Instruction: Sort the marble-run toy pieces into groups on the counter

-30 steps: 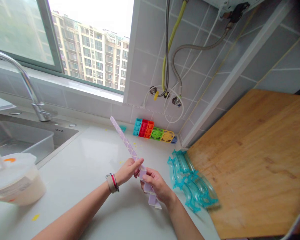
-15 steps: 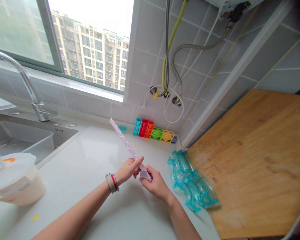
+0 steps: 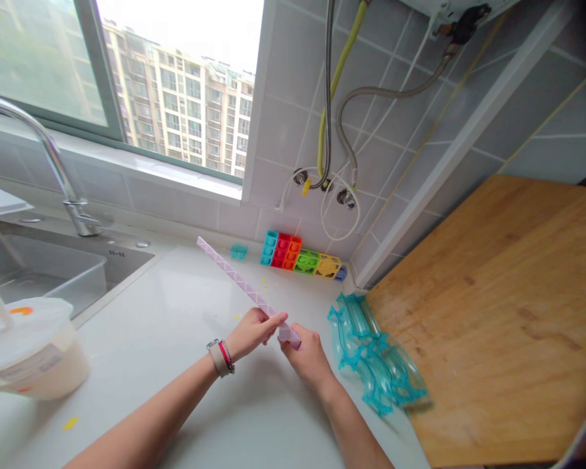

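Observation:
A long pale purple and white segmented snake toy sticks out up and to the left from between my hands, above the white counter. My left hand, with a band on its wrist, pinches the toy close to its near end. My right hand is closed round that near end, where a short purple piece shows above the fingers. The rest of the toy's near end is hidden inside my right hand.
A heap of clear teal plastic pieces lies right of my hands, beside a wooden board. Coloured blocks line the tiled wall. A sink with a tap sits left, and a lidded tub stands near it.
The toy's free end has swung down and left. The section that hung below my right hand a second ago no longer shows there.

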Tool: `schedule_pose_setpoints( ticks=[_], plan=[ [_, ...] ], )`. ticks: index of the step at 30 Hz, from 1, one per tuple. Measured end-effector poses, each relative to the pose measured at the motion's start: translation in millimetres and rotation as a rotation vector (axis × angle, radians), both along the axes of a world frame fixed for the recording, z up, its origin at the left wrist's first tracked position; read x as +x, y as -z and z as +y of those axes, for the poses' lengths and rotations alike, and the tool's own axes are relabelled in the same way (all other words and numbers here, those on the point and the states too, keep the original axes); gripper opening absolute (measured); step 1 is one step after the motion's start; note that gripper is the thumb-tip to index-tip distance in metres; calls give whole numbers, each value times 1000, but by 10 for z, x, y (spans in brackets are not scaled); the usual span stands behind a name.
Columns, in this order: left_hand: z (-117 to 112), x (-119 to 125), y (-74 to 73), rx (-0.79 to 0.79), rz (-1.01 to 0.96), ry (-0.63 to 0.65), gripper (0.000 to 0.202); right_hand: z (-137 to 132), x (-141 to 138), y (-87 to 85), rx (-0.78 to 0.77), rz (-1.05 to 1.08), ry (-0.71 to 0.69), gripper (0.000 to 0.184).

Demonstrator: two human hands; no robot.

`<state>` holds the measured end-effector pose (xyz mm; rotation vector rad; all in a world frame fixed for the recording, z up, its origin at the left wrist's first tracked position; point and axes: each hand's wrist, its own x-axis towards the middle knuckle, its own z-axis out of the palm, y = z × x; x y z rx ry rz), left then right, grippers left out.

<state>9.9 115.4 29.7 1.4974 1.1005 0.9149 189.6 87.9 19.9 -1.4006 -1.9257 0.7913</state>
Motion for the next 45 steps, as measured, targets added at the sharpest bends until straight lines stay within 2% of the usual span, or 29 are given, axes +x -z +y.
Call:
schedule_pose_setpoints(
  ticks=[5,7,10,14,19,27,37,42,45],
  plan=[
    [-14,-19,-64,-4,-52,120,53,-37,-33,-53,-53,126,-97,17],
    [-8,-25,-68,-16,-65,123,52,-41,-40,-62,-104,198,-153,19],
    [-7,-32,-64,-24,-83,134,51,-40,-31,-44,-318,365,-264,33],
    [-49,-28,-84,-23,-186,249,50,-49,24,4,-663,601,-444,46],
    [-104,-28,-103,-7,-224,330,49,-61,85,30,-856,722,-587,51],
    [-76,-36,-117,35,-190,301,49,-54,39,-18,-721,723,-469,47],
    [-51,-50,-105,56,-112,248,48,-30,43,-9,-684,661,-401,50],
    [-32,-53,-45,188,94,55,44,29,8,108,-563,531,-237,53],
    [-21,-46,1,259,203,-4,39,46,-9,158,-496,463,-161,53]
  ],
)
